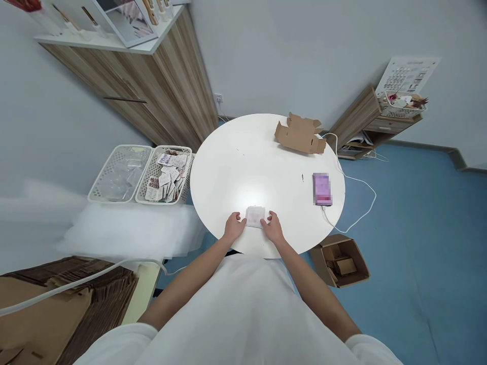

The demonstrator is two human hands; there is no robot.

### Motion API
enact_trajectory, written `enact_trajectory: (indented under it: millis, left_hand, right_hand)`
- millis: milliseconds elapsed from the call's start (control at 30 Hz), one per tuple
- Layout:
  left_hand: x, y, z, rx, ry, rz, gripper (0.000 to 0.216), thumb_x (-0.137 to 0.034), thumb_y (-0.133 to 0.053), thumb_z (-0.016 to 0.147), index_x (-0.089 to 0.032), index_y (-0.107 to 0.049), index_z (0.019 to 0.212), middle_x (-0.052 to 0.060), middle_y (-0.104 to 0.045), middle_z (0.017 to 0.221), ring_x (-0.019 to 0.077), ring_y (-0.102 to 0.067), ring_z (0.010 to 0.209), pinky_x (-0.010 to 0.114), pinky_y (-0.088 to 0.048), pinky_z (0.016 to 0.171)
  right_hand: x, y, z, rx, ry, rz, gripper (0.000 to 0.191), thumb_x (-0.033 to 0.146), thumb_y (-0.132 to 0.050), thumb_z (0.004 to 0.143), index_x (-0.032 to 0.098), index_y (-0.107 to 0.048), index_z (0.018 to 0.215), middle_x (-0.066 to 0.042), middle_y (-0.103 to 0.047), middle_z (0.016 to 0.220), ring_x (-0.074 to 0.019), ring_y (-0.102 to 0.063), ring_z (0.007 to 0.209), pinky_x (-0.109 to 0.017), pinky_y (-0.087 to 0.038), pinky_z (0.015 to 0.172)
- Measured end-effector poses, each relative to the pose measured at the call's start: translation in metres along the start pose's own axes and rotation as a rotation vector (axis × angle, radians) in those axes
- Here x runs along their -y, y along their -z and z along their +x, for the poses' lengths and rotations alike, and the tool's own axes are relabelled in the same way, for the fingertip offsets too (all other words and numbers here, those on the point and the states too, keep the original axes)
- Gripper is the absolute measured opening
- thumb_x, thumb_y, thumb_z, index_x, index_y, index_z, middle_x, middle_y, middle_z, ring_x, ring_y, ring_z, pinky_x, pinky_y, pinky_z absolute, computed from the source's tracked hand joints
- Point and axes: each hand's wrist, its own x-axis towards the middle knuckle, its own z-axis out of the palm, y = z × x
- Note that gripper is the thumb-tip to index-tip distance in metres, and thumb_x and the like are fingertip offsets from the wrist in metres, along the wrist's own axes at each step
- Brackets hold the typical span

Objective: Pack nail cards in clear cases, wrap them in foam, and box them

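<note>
A small flat white packet lies on the round white table near its front edge. My left hand pinches the packet's left side. On the packet's right side, my right hand grips it with curled fingers. Both forearms reach in from below over my white top.
An unfolded cardboard box lies at the table's far side. A phone on a white cable sits at the right. Two white baskets stand left, one with several small packets. An open carton is on the blue floor. Flat cardboard is stacked bottom left.
</note>
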Motion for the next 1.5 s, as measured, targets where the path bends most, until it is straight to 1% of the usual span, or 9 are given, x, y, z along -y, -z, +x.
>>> enact_trajectory:
  millis: [200, 300, 433, 633, 867, 1000, 1267, 1367, 1500]
  left_hand:
    - [0.001, -0.01, -0.011, 0.019, -0.004, -0.066, 0.035, -0.027, -0.049, 0.077, -0.018, -0.054, 0.111, 0.005, -0.063, 0.095, 0.017, -0.059, 0.087, 0.028, -0.044, 0.079]
    - [-0.001, -0.016, -0.011, 0.028, -0.017, -0.06, 0.031, -0.024, -0.047, 0.078, -0.019, -0.058, 0.106, 0.004, -0.065, 0.092, 0.0172, -0.06, 0.085, 0.03, -0.045, 0.078]
    - [0.0, -0.018, -0.011, -0.018, 0.03, -0.072, 0.03, -0.023, -0.052, 0.075, -0.018, -0.06, 0.104, 0.005, -0.065, 0.09, 0.0161, -0.06, 0.079, 0.03, -0.047, 0.077]
    - [0.004, -0.008, -0.007, -0.094, 0.053, -0.166, 0.029, -0.023, -0.056, 0.074, -0.016, -0.059, 0.102, 0.006, -0.064, 0.09, 0.014, -0.06, 0.074, 0.03, -0.049, 0.075]
    - [0.016, 0.027, 0.023, -0.15, 0.072, -0.276, 0.026, -0.023, -0.055, 0.076, -0.015, -0.058, 0.101, 0.009, -0.063, 0.099, 0.0152, -0.059, 0.085, 0.031, -0.048, 0.079]
    - [0.026, 0.057, 0.049, -0.189, 0.057, -0.338, 0.037, -0.024, -0.055, 0.076, -0.015, -0.052, 0.112, 0.011, -0.057, 0.11, 0.0168, -0.055, 0.095, 0.03, -0.048, 0.079]
    - [0.035, 0.12, 0.109, -0.243, 0.021, -0.406, 0.041, -0.019, -0.053, 0.075, -0.016, -0.049, 0.116, 0.011, -0.052, 0.117, 0.0185, -0.05, 0.105, 0.032, -0.046, 0.086]
    - [0.037, 0.133, 0.129, -0.25, 0.006, -0.425, 0.044, -0.018, -0.053, 0.075, -0.016, -0.048, 0.118, 0.012, -0.049, 0.12, 0.0187, -0.05, 0.107, 0.032, -0.045, 0.088]
    - [0.038, 0.141, 0.145, -0.242, -0.016, -0.443, 0.046, -0.018, -0.052, 0.075, -0.018, -0.046, 0.12, 0.011, -0.046, 0.123, 0.019, -0.048, 0.11, 0.033, -0.043, 0.091]
  right_hand:
    - [-0.01, -0.003, -0.011, 0.161, 0.007, 0.141, 0.05, 0.029, -0.04, 0.078, 0.023, -0.034, 0.127, -0.008, -0.052, 0.11, -0.0142, -0.06, 0.074, -0.029, -0.049, 0.068]
    - [-0.008, -0.003, -0.008, 0.167, 0.047, 0.12, 0.05, 0.024, -0.041, 0.078, 0.023, -0.037, 0.127, -0.007, -0.055, 0.107, -0.0148, -0.06, 0.073, -0.032, -0.048, 0.072]
    - [-0.005, 0.0, 0.001, 0.171, 0.066, 0.071, 0.05, 0.021, -0.045, 0.076, 0.021, -0.041, 0.126, -0.007, -0.056, 0.103, -0.0161, -0.059, 0.075, -0.034, -0.048, 0.076]
    - [0.004, -0.01, 0.011, 0.189, 0.065, 0.128, 0.049, 0.021, -0.046, 0.075, 0.021, -0.043, 0.124, -0.007, -0.055, 0.102, -0.0146, -0.058, 0.074, -0.034, -0.048, 0.077]
    - [0.045, -0.045, 0.036, 0.192, 0.066, 0.183, 0.049, 0.026, -0.05, 0.073, 0.021, -0.046, 0.121, -0.005, -0.056, 0.1, -0.0129, -0.057, 0.073, -0.033, -0.049, 0.076]
    - [0.079, -0.078, 0.06, 0.19, 0.052, 0.212, 0.049, 0.028, -0.051, 0.072, 0.021, -0.046, 0.121, -0.005, -0.056, 0.1, -0.0124, -0.057, 0.072, -0.032, -0.049, 0.075]
    - [0.145, -0.141, 0.111, 0.17, 0.07, 0.231, 0.048, 0.027, -0.053, 0.072, 0.021, -0.046, 0.119, -0.005, -0.056, 0.099, -0.0118, -0.057, 0.07, -0.032, -0.048, 0.076]
    - [0.162, -0.156, 0.125, 0.153, 0.09, 0.226, 0.046, 0.028, -0.052, 0.073, 0.021, -0.046, 0.119, -0.005, -0.056, 0.1, -0.0113, -0.057, 0.07, -0.032, -0.047, 0.078]
    - [0.174, -0.167, 0.136, 0.129, 0.098, 0.216, 0.046, 0.028, -0.051, 0.074, 0.022, -0.044, 0.12, -0.005, -0.054, 0.101, -0.0113, -0.056, 0.07, -0.032, -0.047, 0.077]
